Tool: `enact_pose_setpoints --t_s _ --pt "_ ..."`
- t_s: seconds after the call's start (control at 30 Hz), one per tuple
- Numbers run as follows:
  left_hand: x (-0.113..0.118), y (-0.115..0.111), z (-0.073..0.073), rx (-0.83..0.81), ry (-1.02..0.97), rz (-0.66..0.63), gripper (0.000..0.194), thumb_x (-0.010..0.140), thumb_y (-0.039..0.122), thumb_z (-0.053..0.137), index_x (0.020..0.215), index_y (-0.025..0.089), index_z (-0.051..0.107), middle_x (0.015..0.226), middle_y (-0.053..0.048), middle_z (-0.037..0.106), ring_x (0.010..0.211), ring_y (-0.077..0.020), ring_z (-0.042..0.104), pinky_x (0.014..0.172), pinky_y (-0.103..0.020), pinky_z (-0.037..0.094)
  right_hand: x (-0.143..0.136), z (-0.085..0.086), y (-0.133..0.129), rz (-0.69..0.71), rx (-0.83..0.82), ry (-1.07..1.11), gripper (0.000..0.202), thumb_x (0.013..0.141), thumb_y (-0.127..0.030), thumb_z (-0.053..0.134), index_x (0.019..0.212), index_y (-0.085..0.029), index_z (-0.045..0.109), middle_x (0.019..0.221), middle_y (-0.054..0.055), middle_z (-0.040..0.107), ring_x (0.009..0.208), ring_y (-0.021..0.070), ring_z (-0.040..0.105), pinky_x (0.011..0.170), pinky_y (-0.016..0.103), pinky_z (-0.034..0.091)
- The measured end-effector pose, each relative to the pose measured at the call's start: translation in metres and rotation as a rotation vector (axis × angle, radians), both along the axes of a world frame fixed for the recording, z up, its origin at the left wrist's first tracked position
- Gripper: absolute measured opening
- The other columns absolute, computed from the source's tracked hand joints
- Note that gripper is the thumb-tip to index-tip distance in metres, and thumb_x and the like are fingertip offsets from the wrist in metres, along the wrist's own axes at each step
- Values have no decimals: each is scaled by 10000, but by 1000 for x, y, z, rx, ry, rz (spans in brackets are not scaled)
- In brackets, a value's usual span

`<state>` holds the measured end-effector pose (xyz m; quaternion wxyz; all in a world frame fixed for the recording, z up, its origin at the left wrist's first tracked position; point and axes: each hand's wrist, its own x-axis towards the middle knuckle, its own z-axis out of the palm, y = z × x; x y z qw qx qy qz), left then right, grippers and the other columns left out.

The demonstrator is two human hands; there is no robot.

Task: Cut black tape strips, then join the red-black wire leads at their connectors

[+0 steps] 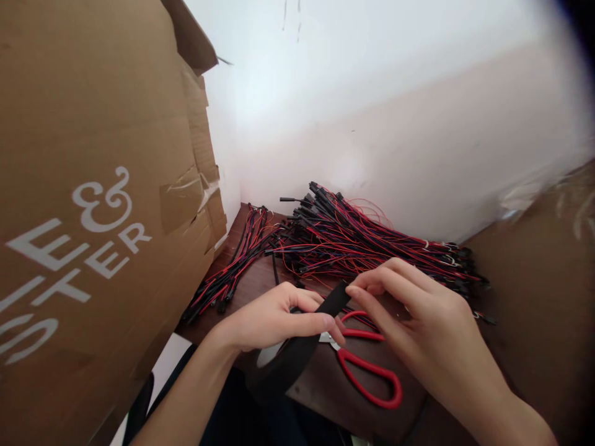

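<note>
A roll of black tape (288, 365) hangs at the table's near edge, a strip of it drawn out up and to the right. My left hand (288, 316) is closed on the tape, thumb on top of the strip and fingers beneath. At the strip's free end, the thumb and fingertips of my right hand (413, 316) pinch its corner. Red-handled scissors (372, 371) lie on the table under and between my hands; their blades are mostly hidden by my left hand and the tape.
A large bundle of red and black wires with connectors (353, 235) lies against the wall behind my hands. A smaller wire bundle (237, 260) is to its left. A tall cardboard box (116, 124) stands at left; another brown surface (539, 297) bounds the right.
</note>
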<state>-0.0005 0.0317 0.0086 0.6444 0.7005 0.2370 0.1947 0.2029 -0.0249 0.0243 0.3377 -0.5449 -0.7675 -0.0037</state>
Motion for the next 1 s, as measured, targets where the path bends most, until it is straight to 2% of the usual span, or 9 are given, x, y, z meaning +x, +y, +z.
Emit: enact_pose_setpoints --t_s 0.1,0.2,0.23,0.33,0.4,0.53,0.63,0.8,1.0 --pt "-1 0 1 5 -14 -1 236 897 289 607 899 143 792 1016 -68 703 940 -173 613 837 -255 445 10 -6 0 -32 64 -99 188 963 -345 517 975 -236 670 860 32 642 760 196 604 699 339 455" --pt "-4 0 0 7 -30 -11 217 894 263 612 888 145 793 1020 -79 716 986 -192 625 878 -273 449 28 -15 1 -122 81 -151 269 958 -388 515 1114 -225 662 923 51 684 800 228 649 706 366 484" --pt "-5 0 0 9 -37 -5 215 895 260 611 892 145 793 1022 -82 719 994 -196 627 889 -279 450 35 -19 1 -119 41 -149 269 959 -390 513 1113 -229 664 950 53 695 810 227 662 708 364 496" --pt "-8 1 -3 16 -55 34 222 903 276 608 925 149 789 1022 -86 723 967 -193 633 872 -286 462 50 -40 -3 15 -202 -120 233 958 -379 523 1088 -249 666 1020 50 708 882 212 686 749 340 537" --pt "-9 1 -4 15 -58 47 226 903 289 612 936 151 787 1020 -86 724 941 -188 635 851 -284 467 55 -58 -8 80 -342 -120 241 942 -342 549 1147 -258 645 1104 60 690 962 216 679 801 342 553" --pt "-10 1 -6 12 -64 48 227 907 286 607 939 150 785 1004 -83 720 939 -186 634 859 -289 468 55 -90 -17 119 -437 -147 434 835 -210 651 1263 -243 593 1281 101 617 1140 263 621 964 409 522" --pt "-11 0 -7 26 -65 56 217 908 272 606 933 154 787 999 -79 713 963 -189 633 891 -297 463 51 -103 -19 131 -495 -159 511 775 -124 661 1271 -228 587 1286 115 598 1143 274 611 979 427 514" --pt "-13 0 -9 39 -63 73 218 907 283 611 921 164 793 994 -79 702 962 -199 633 903 -317 459 48 -100 -17 146 -527 -110 303 819 -166 613 1118 -208 638 1137 108 611 991 238 644 877 385 549" --pt "-15 0 -9 47 -81 79 210 900 290 624 903 175 800 989 -69 698 974 -198 620 922 -318 444 66 -72 -11 135 -514 35 273 804 -233 604 1076 -216 622 1078 97 647 980 229 667 854 348 561"
